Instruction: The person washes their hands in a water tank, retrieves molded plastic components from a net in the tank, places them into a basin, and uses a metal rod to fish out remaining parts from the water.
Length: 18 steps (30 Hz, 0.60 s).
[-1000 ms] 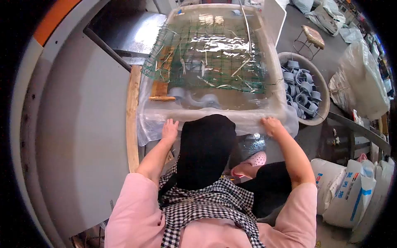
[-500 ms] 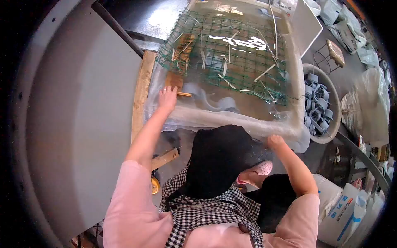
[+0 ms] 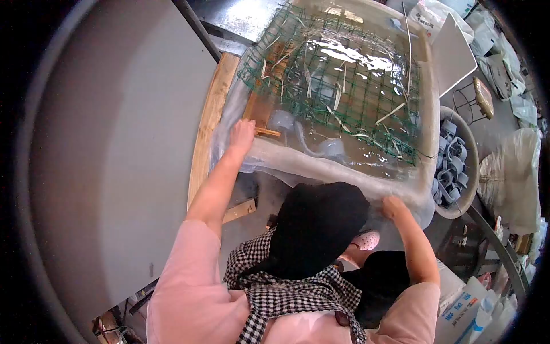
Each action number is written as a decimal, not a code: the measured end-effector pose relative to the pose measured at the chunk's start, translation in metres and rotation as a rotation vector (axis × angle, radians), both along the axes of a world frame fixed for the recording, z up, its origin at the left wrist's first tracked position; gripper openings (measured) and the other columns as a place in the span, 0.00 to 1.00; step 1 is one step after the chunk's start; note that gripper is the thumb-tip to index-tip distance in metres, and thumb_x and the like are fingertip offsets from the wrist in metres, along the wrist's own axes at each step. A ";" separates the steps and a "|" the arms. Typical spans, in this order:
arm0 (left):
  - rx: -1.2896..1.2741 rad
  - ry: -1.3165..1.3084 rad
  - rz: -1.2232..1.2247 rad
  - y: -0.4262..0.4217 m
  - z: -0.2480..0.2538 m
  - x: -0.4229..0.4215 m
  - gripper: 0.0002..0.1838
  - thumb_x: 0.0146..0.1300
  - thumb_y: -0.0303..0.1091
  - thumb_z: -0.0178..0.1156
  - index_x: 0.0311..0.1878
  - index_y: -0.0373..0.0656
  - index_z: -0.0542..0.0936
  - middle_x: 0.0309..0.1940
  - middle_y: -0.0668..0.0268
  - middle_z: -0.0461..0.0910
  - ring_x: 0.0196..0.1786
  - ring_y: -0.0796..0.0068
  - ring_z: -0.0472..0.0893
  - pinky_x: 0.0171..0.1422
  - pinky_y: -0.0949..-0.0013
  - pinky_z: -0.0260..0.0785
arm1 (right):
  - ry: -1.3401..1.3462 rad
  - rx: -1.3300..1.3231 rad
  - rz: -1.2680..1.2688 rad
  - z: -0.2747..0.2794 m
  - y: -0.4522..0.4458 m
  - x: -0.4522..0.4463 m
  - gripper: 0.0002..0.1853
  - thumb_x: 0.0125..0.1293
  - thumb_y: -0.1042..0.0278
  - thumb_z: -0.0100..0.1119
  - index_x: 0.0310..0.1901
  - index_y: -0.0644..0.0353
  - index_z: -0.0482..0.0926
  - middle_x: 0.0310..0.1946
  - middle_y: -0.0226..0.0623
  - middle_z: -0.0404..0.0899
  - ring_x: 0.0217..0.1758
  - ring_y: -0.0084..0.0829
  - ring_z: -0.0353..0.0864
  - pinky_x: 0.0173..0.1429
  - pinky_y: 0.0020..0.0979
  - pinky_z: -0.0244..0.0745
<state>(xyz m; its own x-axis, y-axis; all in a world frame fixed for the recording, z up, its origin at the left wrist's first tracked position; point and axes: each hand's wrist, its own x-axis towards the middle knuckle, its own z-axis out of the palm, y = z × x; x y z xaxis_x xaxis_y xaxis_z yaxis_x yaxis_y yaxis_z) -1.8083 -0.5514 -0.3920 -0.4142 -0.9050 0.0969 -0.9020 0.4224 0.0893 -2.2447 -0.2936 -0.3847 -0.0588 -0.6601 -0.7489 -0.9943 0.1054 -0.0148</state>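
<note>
My left hand (image 3: 242, 136) is closed on the near end of a brown wooden board (image 3: 260, 112), at the near left corner of a water-filled tank lined with clear plastic sheet (image 3: 326, 169). The board runs away from me under a green mesh net (image 3: 355, 94), partly underwater. Beside it, grey curved plastic parts (image 3: 331, 148) lie in the water. My right hand (image 3: 392, 206) is curled against the plastic sheet at the near right corner; its fingertips are hidden.
A round tub (image 3: 472, 189) of grey plastic parts stands right of the tank. A wooden beam (image 3: 215, 109) and a large grey panel (image 3: 126, 143) border the left. A white board (image 3: 452, 54), a stool (image 3: 483, 98) and plastic bags (image 3: 515, 178) are at the right.
The whole view has shifted, so the tank appears farther right and the near rim lower. Both hands keep about the same places on the tank. The water's reflections have changed.
</note>
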 end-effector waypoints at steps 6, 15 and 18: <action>0.086 -0.002 0.007 -0.009 -0.007 0.002 0.09 0.45 0.34 0.63 0.29 0.41 0.76 0.29 0.57 0.77 0.36 0.55 0.77 0.39 0.56 0.69 | -0.079 -0.149 0.080 -0.006 0.011 -0.010 0.19 0.53 0.53 0.57 0.33 0.64 0.78 0.31 0.51 0.78 0.38 0.45 0.78 0.43 0.41 0.71; 0.143 -0.187 0.012 -0.016 -0.005 -0.004 0.09 0.51 0.36 0.58 0.28 0.40 0.79 0.29 0.55 0.79 0.36 0.56 0.79 0.40 0.59 0.73 | -0.121 0.139 0.000 0.018 0.000 -0.004 0.22 0.48 0.49 0.61 0.38 0.59 0.79 0.36 0.46 0.78 0.39 0.43 0.77 0.43 0.39 0.71; 0.326 -0.257 0.014 -0.029 0.007 -0.014 0.18 0.48 0.46 0.62 0.28 0.36 0.79 0.29 0.50 0.78 0.35 0.53 0.79 0.39 0.57 0.71 | -0.278 0.063 -0.002 0.044 -0.003 0.001 0.23 0.47 0.49 0.62 0.38 0.59 0.79 0.34 0.45 0.79 0.39 0.41 0.78 0.43 0.38 0.71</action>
<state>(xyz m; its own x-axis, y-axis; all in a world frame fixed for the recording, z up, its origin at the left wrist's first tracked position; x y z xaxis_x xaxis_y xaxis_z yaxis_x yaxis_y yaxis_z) -1.8224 -0.5806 -0.3849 -0.3749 -0.8768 -0.3010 -0.9179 0.3967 -0.0123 -2.2437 -0.2968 -0.3403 0.1534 -0.6122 -0.7757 -0.9529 0.1162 -0.2802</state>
